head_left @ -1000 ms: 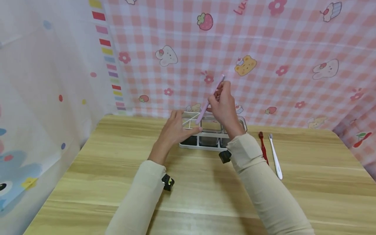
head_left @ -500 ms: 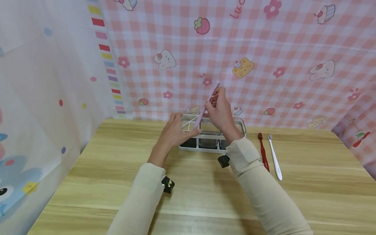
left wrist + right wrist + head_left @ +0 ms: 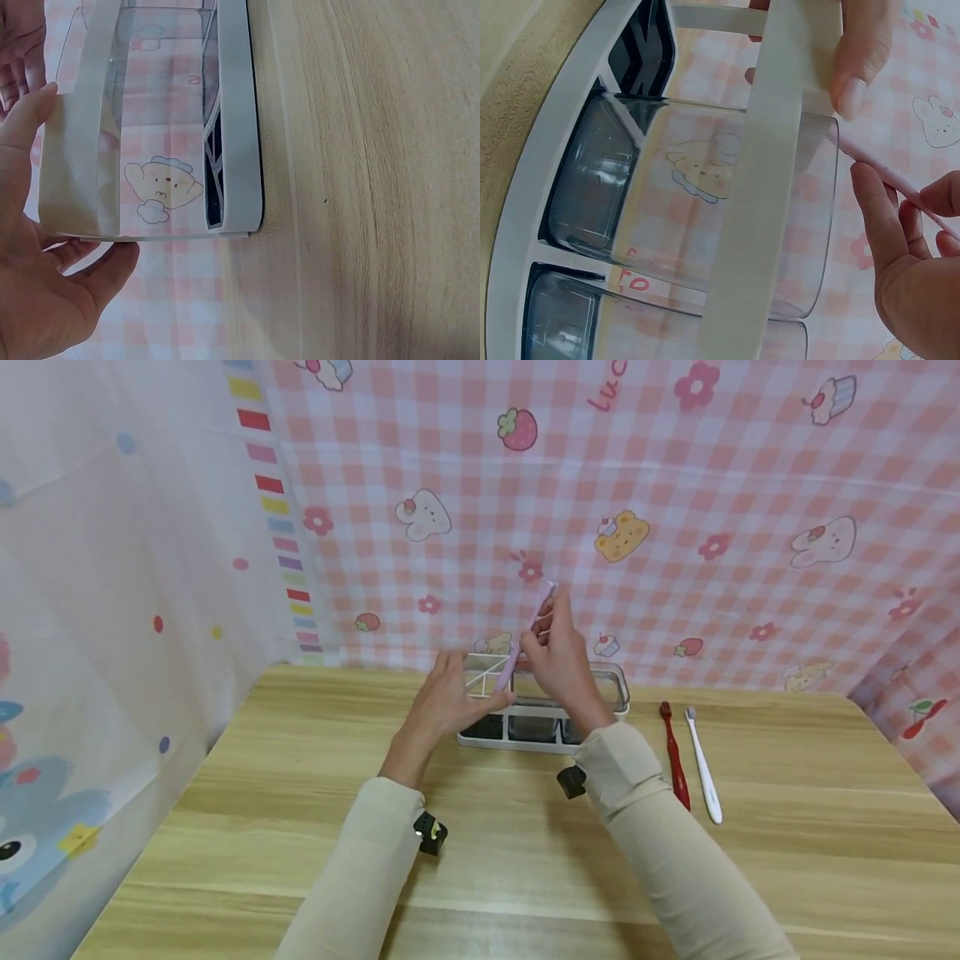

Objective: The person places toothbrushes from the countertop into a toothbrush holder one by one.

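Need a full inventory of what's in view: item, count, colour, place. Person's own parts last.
wood-grain table: 1, light brown, under the work
long open-frame holder: 1, white, far side of table
clear rounded cups: 2 visible, colourless, in the holder
slim toothbrush: 1, lilac, slanted in the right hand
straight toothbrushes: 2, one red, one white, on table right of holder
checked cloth backdrop: 1, pink and white, behind table
printed cloth: 1, white, left side
wrist cameras: 2, black, at the cuffs
sleeves: 2, beige, on the forearms
hands: 2, left gripping holder's left end, right pinching lilac toothbrush
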Action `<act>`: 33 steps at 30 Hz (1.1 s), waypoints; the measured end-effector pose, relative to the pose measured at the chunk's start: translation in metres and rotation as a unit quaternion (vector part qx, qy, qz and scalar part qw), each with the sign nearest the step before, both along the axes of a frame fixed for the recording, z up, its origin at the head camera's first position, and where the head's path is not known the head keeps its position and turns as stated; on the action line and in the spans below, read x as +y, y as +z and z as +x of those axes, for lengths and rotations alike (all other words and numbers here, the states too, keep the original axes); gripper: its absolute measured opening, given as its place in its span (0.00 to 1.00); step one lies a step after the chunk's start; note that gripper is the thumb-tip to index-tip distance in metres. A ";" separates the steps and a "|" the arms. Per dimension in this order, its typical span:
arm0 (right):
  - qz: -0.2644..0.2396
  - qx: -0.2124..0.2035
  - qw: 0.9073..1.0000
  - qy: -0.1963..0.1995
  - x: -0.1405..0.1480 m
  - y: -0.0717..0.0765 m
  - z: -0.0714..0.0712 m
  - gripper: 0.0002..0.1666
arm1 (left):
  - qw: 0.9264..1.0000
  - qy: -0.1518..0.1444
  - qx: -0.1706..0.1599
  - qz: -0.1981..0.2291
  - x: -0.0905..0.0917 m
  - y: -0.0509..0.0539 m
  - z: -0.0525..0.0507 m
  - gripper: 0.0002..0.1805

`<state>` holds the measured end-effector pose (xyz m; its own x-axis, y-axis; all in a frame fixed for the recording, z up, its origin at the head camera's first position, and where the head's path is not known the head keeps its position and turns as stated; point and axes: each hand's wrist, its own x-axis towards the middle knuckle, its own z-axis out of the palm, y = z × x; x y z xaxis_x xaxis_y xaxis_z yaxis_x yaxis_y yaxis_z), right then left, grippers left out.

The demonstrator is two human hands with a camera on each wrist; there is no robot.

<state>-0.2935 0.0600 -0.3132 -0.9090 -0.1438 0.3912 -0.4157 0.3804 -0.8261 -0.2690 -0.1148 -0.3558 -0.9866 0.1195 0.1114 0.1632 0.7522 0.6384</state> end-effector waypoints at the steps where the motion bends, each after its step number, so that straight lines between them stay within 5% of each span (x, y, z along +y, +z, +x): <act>1: -0.001 0.003 1.000 0.001 0.000 -0.001 0.000 0.16 | 1.000 -0.002 0.000 0.000 0.000 0.000 0.000 0.60; 22: -0.007 0.039 0.999 0.013 -0.006 -0.014 0.008 0.14 | 1.000 -0.011 0.007 -0.001 -0.002 -0.001 -0.001 0.57; 33: 0.031 0.058 0.998 0.004 -0.005 -0.018 0.008 0.13 | 1.000 -0.017 0.012 0.004 -0.001 -0.002 -0.002 0.57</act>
<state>-0.2857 0.0550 -0.3314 -0.8562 -0.1787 0.4847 -0.5115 0.4247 -0.7470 -0.2710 -0.1163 -0.3582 -0.9792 0.1511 0.1355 0.2029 0.7412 0.6399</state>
